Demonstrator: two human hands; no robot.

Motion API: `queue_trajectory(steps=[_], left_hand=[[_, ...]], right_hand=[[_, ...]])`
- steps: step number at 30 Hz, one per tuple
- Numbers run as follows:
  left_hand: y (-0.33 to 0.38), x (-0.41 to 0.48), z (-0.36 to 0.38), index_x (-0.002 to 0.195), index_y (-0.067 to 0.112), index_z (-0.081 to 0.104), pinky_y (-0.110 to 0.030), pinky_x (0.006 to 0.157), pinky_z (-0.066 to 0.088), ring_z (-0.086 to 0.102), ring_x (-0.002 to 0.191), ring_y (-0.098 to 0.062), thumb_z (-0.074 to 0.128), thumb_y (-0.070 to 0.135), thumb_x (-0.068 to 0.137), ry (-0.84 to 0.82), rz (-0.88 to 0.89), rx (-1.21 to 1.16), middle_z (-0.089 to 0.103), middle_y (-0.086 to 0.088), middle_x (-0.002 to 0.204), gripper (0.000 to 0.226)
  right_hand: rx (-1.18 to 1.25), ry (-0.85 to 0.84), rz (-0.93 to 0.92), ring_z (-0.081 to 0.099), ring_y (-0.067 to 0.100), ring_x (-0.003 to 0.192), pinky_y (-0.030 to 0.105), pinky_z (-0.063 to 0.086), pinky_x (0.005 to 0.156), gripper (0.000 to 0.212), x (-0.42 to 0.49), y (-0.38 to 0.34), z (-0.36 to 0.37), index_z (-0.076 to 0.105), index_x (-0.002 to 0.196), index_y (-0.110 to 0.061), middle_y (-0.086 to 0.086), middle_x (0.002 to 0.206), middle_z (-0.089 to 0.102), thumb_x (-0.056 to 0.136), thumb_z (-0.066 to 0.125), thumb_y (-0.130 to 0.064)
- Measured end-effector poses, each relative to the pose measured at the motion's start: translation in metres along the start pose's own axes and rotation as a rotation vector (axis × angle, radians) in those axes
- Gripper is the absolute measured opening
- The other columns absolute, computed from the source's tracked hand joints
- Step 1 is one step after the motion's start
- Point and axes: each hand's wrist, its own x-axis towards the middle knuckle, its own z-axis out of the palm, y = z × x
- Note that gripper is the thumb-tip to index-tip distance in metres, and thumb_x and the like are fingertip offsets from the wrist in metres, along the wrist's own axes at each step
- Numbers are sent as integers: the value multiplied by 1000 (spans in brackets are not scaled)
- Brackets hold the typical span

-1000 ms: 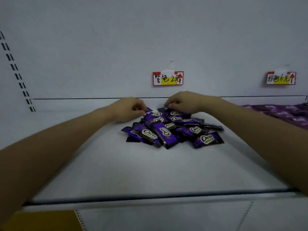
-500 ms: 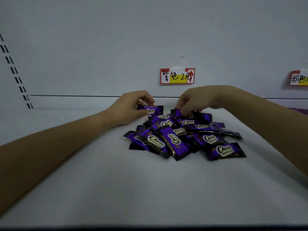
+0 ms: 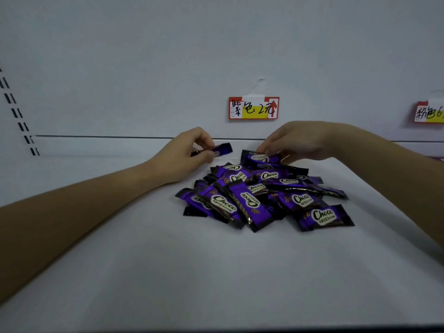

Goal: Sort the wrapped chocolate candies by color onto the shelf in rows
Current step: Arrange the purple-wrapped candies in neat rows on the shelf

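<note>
Purple foil-wrapped chocolate candies heaped on white shelf, toward the back, under a price tag.
Glossy purple wrappers, dark crimped ends, white oval reading "Choco". Left hand pinches single purple candy, raised just left of the heap. Right hand has curled fingertips on rear candy at the heap's back edge; actual grip, cannot tell. Red-yellow tag on the wall reads handwritten "紫色 2元" with a red up arrow; second tag reads "粉色 6", cut off.
</note>
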Motion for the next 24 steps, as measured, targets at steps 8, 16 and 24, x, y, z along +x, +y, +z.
queue_trajectory(steps=[8,16,24], left_hand=[[2,-2,-4,82,23,54,-19,86,51,65,98,-9,66,9,86,-2,-6,-40,65,5,100,19],[7,-4,-5,82,18,67,-12,84,50,65,94,-3,72,4,80,-44,-27,-138,68,5,103,15],[-4,0,-3,90,18,68,-23,84,48,63,89,-10,66,11,87,-6,54,222,68,3,95,8]], right_hand=[[125,100,-21,64,20,83,28,57,73,20,0,6,-1,69,103,-15,8,113,64,95,51,-11],[273,81,-64,70,21,78,25,60,68,24,-1,6,2,60,115,-3,12,97,61,93,51,-1],[215,194,-161,66,20,86,38,54,88,23,4,5,11,63,110,-4,6,102,69,87,59,-6]])
